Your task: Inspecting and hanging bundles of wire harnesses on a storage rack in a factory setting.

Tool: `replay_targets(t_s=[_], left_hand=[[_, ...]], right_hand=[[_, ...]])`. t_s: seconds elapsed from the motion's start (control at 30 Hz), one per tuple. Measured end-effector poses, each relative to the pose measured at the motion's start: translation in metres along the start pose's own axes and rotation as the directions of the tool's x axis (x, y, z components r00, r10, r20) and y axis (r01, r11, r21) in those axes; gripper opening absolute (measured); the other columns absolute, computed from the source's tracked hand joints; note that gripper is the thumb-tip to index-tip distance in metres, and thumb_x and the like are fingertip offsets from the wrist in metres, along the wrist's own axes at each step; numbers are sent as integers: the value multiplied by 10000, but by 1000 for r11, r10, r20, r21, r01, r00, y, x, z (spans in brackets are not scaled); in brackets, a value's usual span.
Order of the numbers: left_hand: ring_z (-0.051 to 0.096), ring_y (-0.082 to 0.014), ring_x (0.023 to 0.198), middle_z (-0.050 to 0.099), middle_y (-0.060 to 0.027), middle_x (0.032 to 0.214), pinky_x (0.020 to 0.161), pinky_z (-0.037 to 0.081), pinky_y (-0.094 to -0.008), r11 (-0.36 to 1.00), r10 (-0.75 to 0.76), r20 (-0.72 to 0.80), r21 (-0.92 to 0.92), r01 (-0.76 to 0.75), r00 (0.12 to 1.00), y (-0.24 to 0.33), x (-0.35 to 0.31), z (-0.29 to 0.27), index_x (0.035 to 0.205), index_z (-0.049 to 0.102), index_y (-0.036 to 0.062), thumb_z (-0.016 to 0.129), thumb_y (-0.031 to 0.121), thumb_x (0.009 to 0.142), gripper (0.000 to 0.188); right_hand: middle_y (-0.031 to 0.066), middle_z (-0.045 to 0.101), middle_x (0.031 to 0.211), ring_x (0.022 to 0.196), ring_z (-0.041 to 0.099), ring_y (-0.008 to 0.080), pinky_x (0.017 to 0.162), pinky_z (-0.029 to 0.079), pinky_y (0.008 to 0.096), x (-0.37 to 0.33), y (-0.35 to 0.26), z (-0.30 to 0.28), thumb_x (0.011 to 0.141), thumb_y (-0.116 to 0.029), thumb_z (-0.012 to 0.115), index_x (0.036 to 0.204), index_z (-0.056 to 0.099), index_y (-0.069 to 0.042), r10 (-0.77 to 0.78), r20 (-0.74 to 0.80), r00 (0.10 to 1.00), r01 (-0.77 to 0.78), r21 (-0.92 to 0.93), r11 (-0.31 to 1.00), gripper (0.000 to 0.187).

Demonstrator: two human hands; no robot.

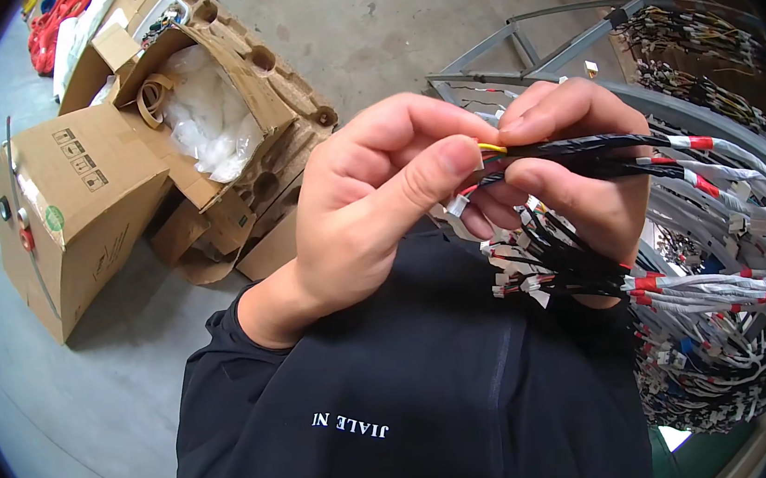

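Observation:
In front of my chest, both hands are on a wire harness (593,145) with black sleeving and red and white tape bands. My left hand (369,194) is closed, thumb and forefinger pinching the harness end where short coloured wires, one of them yellow (491,147), come out. What lies under that thumb is mostly hidden. My right hand (586,176) is closed round the black sleeving just beside it. A small white connector (457,204) on a red wire pokes out below my left thumb. Under my right hand hangs a bunch of other harness ends with white connectors (529,281).
At the right, a grey metal rack (560,57) carries many bundled harnesses (721,343). An open cardboard box (265,93) with clear plastic bags (202,118) stands at the upper left, beside another carton (86,209). Brown moulded pulp trays (302,93) lie behind them.

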State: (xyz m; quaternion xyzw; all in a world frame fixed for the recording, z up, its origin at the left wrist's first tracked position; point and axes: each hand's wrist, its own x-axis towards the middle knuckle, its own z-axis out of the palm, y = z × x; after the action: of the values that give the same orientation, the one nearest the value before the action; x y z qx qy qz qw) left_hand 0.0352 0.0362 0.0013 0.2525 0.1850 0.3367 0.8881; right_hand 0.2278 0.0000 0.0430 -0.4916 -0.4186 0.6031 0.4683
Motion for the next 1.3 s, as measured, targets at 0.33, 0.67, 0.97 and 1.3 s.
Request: replay_targets(t_s=[0.33, 0.67, 0.97, 1.3], left_hand=[[679, -230, 914, 656, -190, 1026, 784, 572, -322, 998, 38, 43, 54, -41, 998, -9, -1, -6, 1218, 436, -34, 551, -47, 920, 320], [698, -296, 841, 670, -225, 961, 696, 586, -341, 1000, 14, 32, 4, -14, 999, -15, 6, -9, 1206, 474, -45, 475, 126, 1006, 263], [677, -324, 604, 656, -250, 766, 490, 562, -335, 978, -108, -54, -183, 96, 993, -19, 11, 0, 1095, 495, -23, 458, 200, 1010, 241], [672, -296, 637, 649, -212, 786, 512, 553, -334, 967, -105, 46, -228, 113, 993, -19, 13, 1, 1073, 511, -28, 484, 170, 1001, 212]], right_hand=[[126, 615, 896, 771, 593, 142, 692, 496, 283, -3, 6, -4, 864, 25, 643, 923, 603, 29, 11, -24, 1000, -11, -27, 1000, 72], [120, 589, 917, 828, 563, 149, 761, 485, 304, -5, -5, 1, 894, -21, 616, 931, 576, -2, 185, -50, 981, -178, 119, 977, 57], [157, 567, 850, 660, 592, 209, 608, 533, 385, -5, -9, 5, 941, -35, 555, 925, 538, 52, 301, 22, 953, -296, 267, 917, 89], [162, 529, 819, 591, 589, 230, 556, 541, 412, -6, -5, 6, 951, -14, 511, 908, 498, 60, 216, 44, 975, -220, 290, 931, 86]])
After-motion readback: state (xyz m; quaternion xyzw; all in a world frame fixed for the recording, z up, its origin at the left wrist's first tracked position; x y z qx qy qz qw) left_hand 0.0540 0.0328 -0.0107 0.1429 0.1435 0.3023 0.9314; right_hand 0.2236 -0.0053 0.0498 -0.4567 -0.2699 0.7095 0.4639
